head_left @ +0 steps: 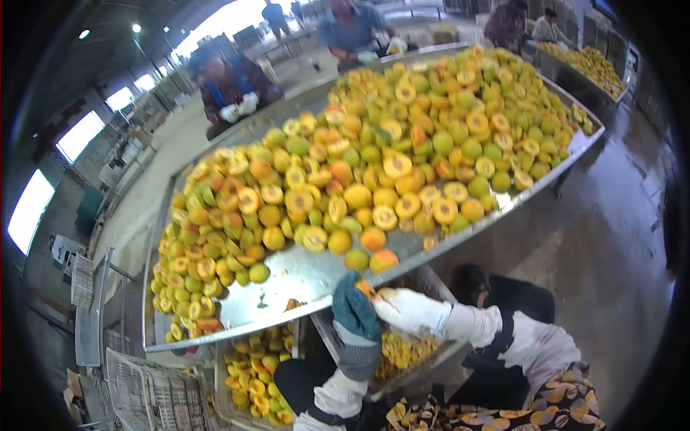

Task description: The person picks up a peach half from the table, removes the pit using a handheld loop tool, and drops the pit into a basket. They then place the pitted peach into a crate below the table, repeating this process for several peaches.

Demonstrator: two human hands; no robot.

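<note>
The left hand [356, 307], dark-gloved, is curled closed around an orange fruit piece [365, 289]; the white-gloved right hand [410, 310] meets it at three o'clock, its grip too blurred to tell. Slick gloves or wet flesh could let the piece slip, perhaps into the bin [449, 352] below at five o'clock. From the hands, the metal table [287, 274] spreads from nine to one, heaped with fruit [374, 161]; beyond, at eleven, a person [233, 90] stands in a dim, windowed hall.
</note>
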